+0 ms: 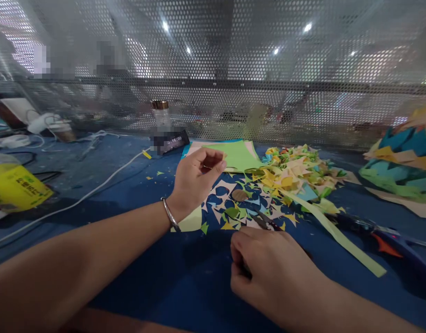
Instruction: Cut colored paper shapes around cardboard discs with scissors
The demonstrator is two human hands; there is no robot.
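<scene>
My left hand [195, 178], with a silver bracelet at the wrist, is raised over the near left edge of a stack of coloured sheets [238, 155], green on top. Its thumb and fingertips are pinched together; whatever they may hold is too small to make out. My right hand [268, 259] is curled low over the blue table, closed on dark-handled scissors [264, 220] whose blades point away to the upper left. Between the hands and the stack lie many small paper scraps [218, 215] and a round brown disc [239, 195]. A pale yellow sheet [190, 222] shows under my left wrist.
A heap of paper scraps [299, 173] and a pale green strip [344, 243] lie right. Further right are a blue-and-orange tool [389, 245] and layered paper pieces [403, 162]. A jar [162, 115], a clock display [173, 141], a white cable [105, 182] and a yellow package [20, 187] stand left.
</scene>
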